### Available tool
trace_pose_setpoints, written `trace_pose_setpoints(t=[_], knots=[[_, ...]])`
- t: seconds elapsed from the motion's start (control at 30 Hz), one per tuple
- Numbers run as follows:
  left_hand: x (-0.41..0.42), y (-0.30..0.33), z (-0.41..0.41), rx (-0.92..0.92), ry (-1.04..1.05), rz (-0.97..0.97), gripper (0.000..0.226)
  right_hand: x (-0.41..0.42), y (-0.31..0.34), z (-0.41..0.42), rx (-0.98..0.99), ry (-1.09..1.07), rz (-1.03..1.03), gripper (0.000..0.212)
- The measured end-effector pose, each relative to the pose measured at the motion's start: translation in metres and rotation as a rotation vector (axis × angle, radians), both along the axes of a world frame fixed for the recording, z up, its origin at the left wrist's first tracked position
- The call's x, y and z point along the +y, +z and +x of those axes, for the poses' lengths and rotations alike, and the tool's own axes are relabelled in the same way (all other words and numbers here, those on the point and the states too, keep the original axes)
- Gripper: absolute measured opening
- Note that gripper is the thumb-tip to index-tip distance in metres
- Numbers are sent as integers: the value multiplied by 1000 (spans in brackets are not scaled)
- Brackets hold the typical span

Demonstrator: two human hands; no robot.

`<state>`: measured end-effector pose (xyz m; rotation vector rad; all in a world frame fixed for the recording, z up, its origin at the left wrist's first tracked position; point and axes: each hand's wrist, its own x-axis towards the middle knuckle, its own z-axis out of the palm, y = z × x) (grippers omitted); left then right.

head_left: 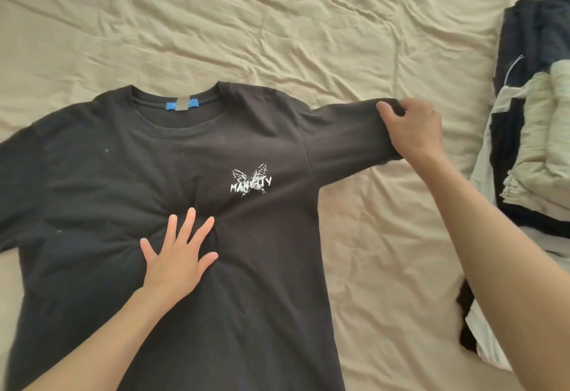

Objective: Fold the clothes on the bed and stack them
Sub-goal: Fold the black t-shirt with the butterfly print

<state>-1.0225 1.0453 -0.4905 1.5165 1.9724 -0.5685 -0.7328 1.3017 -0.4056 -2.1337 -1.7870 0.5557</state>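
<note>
Flat and unclenched, the left hand [179, 252] presses one black t-shirt [123, 175], face up on the beige bedsheet [308, 36], its fingers splayed below the white butterfly print [251, 180]. Right of the print, the right hand [411, 130] pinches the sleeve cuff [370, 131], arm extended. Farther right, one clothes stack [530, 131] is cut off.

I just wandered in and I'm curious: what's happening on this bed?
A person is laying out a black cotton T-shirt with a white butterfly print flat on the beige bedsheet. The left hand presses its chest; the right hand grips its sleeve end. A stack of folded clothes waits at the right.
</note>
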Motion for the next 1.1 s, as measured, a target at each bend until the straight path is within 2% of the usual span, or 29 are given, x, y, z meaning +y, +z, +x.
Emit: trace_pose_setpoints(t=[0.03, 0.07, 0.17, 0.23, 0.3, 0.4, 0.47, 0.53, 0.6, 0.7, 0.77, 0.83, 0.9, 0.97, 1.03, 1.1], knots=[[0, 1, 0, 2, -1, -3, 65, 1, 1, 1, -20, -11, -75, 43], [0, 1, 0, 1, -1, -6, 65, -2, -3, 3, 66, -80, -188, 41], [1, 3, 1, 0, 3, -11, 65, -29, -21, 10, 523, -323, -522, 52], [1, 4, 1, -7, 10, -12, 64, -45, -32, 14, 767, -348, -667, 64], [2, 4, 1, -12, 9, -13, 64, -47, -38, 17, 924, -404, -768, 73], [2, 7, 2, -11, 23, -3, 64, -33, -43, 14, 906, -490, -759, 59], [5, 12, 8, -7, 83, 34, 62, -24, -49, 11, 759, -479, -586, 40], [12, 20, 24, -27, 164, 161, 59, -20, -56, 14, 575, -501, -386, 26], [25, 28, 47, -80, 130, 403, 57, -19, -59, 21, 509, -519, -317, 20], [55, 29, 89, -147, -146, 755, 55, -15, -61, 32, 838, -550, -398, 34], [80, 29, 120, -194, -296, 845, 52, -10, -58, 35, 1000, -544, -464, 34], [101, 28, 150, -196, -417, 797, 48, -4, -59, 35, 1016, -536, -519, 27], [114, 16, 176, -146, -559, 617, 50, 1, -62, 33, 936, -512, -539, 24], [120, 1, 193, -92, -556, 443, 51, 6, -65, 31, 854, -469, -504, 20], [120, -1, 203, -52, -488, 438, 44, 10, -65, 35, 868, -442, -460, 20], [124, 9, 210, -61, -463, 584, 22, 12, -61, 40, 908, -418, -445, 22]])
